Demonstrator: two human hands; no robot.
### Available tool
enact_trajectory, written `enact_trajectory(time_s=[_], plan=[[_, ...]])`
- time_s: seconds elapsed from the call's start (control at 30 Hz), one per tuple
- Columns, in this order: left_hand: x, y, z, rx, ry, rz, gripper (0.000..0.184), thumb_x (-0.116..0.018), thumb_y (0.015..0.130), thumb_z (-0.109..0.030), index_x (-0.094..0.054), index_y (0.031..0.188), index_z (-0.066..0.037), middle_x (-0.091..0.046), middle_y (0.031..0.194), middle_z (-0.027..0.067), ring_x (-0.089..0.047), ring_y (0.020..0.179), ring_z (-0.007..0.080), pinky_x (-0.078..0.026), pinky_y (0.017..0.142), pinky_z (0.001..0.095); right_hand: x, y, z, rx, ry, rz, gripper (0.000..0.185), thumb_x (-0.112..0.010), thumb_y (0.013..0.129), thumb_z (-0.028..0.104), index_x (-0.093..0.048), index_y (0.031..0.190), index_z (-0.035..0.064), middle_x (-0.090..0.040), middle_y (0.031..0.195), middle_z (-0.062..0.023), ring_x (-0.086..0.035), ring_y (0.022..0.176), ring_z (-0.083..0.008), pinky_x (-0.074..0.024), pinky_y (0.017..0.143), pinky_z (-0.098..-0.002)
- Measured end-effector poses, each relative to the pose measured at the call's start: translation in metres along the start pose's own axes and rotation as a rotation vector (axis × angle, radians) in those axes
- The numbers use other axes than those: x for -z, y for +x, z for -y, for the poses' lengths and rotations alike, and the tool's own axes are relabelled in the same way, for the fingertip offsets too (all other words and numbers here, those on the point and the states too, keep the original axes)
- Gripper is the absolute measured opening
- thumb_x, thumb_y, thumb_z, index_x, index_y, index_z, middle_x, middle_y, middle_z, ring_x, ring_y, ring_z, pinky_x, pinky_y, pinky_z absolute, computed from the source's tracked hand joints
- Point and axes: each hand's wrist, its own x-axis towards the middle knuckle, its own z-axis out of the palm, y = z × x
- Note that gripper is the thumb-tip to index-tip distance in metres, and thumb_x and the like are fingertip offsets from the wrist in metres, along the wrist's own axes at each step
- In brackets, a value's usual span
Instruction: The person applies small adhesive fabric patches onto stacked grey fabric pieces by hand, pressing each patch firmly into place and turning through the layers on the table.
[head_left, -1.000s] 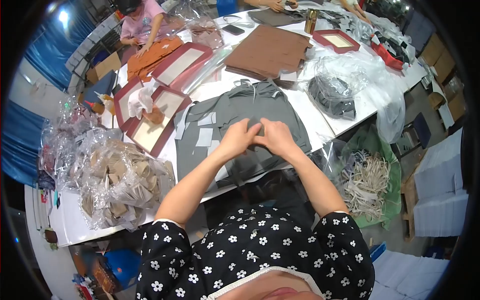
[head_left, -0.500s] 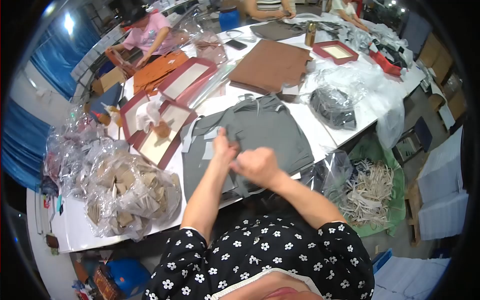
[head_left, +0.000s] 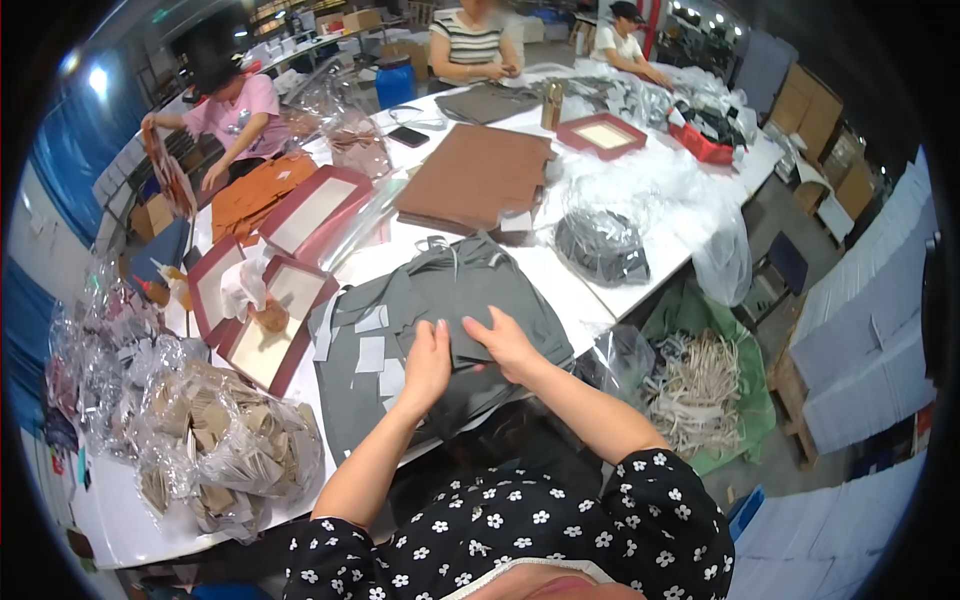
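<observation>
Both my hands are over a pile of dark grey, flat, fabric- or leather-like pieces (head_left: 480, 270) at the near edge of the table. My left hand (head_left: 428, 365) is closed at the left edge of a small grey piece (head_left: 458, 345). Opposite it, my right hand (head_left: 506, 348) grips the right side of the same piece, thumb on top and fingertips partly hidden underneath. Several pale labels or paper slips (head_left: 371, 354) lie on the pile left of my left hand.
Left of the pile are maroon boxes (head_left: 283, 355) and a plastic bag of tan pieces (head_left: 225, 435). Beyond lies a brown stack (head_left: 475, 180); to its right, a plastic-wrapped dark bundle (head_left: 602, 248). A green sack of strips (head_left: 765, 390) stands beside the table. Other people work across it.
My hands, close together and blurred before, now hold a grey piece between them, a little apart. The whole view has shifted, with the table lower and further left.
</observation>
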Motion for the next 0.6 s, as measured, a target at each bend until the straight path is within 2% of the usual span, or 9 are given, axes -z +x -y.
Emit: enact_trajectory(time_s=[0.07, 0.17, 0.2, 0.23, 0.27, 0.33, 0.43, 0.5, 0.6], plan=[[0.005, -0.007, -0.011, -0.011, 0.048, 0.086, 0.034, -0.043, 0.101, -0.035, -0.043, 0.093, -0.002, -0.053, 0.070, 0.0125, -0.054, 0.065, 0.0215, -0.044, 0.064, 0.0372, 0.021, 0.003, 0.004, 0.044, 0.052, -0.050, 0.078, -0.070, 0.088, 0.035, -0.032, 0.136, -0.0136, -0.052, 0.124, -0.0193, -0.052, 0.112, -0.0242, -0.0446, 0.095, -0.0363], [0.018, -0.013, -0.017, 0.080, -0.279, 0.231, 0.028, -0.047, 0.101, -0.032, -0.048, 0.093, -0.005, -0.054, 0.069, 0.0044, -0.048, 0.056, 0.0107, -0.039, 0.051, 0.0263, 0.065, 0.008, 0.056, 0.265, 0.071, -0.307, 0.077, -0.069, 0.087, 0.037, -0.036, 0.132, -0.0170, -0.054, 0.122, -0.0220, -0.050, 0.114, -0.0248, -0.0396, 0.099, -0.0347], [0.023, -0.015, -0.013, 0.107, -0.345, 0.272, 0.026, -0.047, 0.101, -0.031, -0.049, 0.093, -0.006, -0.053, 0.069, 0.0021, -0.046, 0.053, 0.0075, -0.036, 0.047, 0.0228, 0.073, -0.002, 0.093, 0.404, -0.235, -0.577, 0.067, -0.069, 0.088, 0.036, -0.044, 0.125, -0.0142, -0.056, 0.118, -0.0205, -0.052, 0.111, -0.0238, -0.0412, 0.097, -0.0347], [0.028, -0.015, -0.007, 0.133, -0.337, 0.305, 0.025, -0.047, 0.101, -0.030, -0.053, 0.094, -0.006, -0.055, 0.070, 0.0022, -0.048, 0.053, 0.0073, -0.037, 0.047, 0.0228, 0.137, 0.040, 0.088, 0.550, -0.125, -0.575, 0.066, -0.070, 0.087, 0.036, -0.046, 0.122, -0.0137, -0.057, 0.116, -0.0193, -0.053, 0.110, -0.0231, -0.0423, 0.095, -0.0347], [0.033, -0.016, -0.002, 0.130, -0.321, 0.321, 0.025, -0.048, 0.100, -0.030, -0.054, 0.094, -0.006, -0.055, 0.069, 0.0022, -0.048, 0.053, 0.0072, -0.038, 0.047, 0.0227, 0.115, 0.010, 0.137, 0.612, 0.083, -0.566, 0.063, -0.071, 0.087, 0.036, -0.047, 0.120, -0.0127, -0.057, 0.115, -0.0194, -0.053, 0.109, -0.0230, -0.0425, 0.094, -0.0341], [0.040, -0.018, 0.008, 0.133, -0.288, 0.349, 0.026, -0.048, 0.100, -0.029, -0.056, 0.092, -0.006, -0.056, 0.069, 0.0021, -0.048, 0.053, 0.0071, -0.038, 0.048, 0.0224, 0.202, 0.056, 0.160, 0.819, -0.171, -0.866, 0.049, -0.071, 0.087, 0.029, -0.051, 0.111, -0.0082, -0.059, 0.111, -0.0184, -0.058, 0.100, -0.0234, -0.0464, 0.087, -0.0341], [0.045, -0.021, 0.011, 0.121, -0.253, 0.374, 0.025, -0.050, 0.099, -0.029, -0.057, 0.092, -0.005, -0.056, 0.069, 0.0010, -0.050, 0.054, 0.0066, -0.040, 0.049, 0.0220, 0.292, 0.091, 0.175, 0.601, -0.364, -0.938, 0.044, -0.070, 0.082, 0.023, -0.058, 0.107, -0.0120, -0.065, 0.097, -0.0176, -0.062, 0.085, -0.0253, -0.0494, 0.076, -0.0371], [0.048, -0.025, 0.012, 0.111, -0.257, 0.395, 0.024, -0.051, 0.099, -0.028, -0.057, 0.093, -0.005, -0.057, 0.071, 0.0007, -0.050, 0.055, 0.0066, -0.040, 0.050, 0.0221, 0.291, 0.092, 0.172, 0.405, -0.188, -0.756, 0.045, -0.069, 0.081, 0.024, -0.060, 0.100, -0.0155, -0.066, 0.096, -0.0164, -0.062, 0.084, -0.0267, -0.0490, 0.073, -0.0381], [0.068, -0.028, 0.011, 0.089, -0.244, 0.417, 0.023, -0.052, 0.098, -0.028, -0.058, 0.095, -0.005, -0.058, 0.073, -0.0005, -0.052, 0.058, 0.0063, -0.042, 0.052, 0.0225, 0.214, 0.062, 0.179, 0.377, -0.584, -0.914, 0.045, -0.069, 0.082, 0.026, -0.061, 0.110, -0.0086, -0.065, 0.103, -0.0134, -0.060, 0.094, -0.0233, -0.0471, 0.082, -0.0342]])
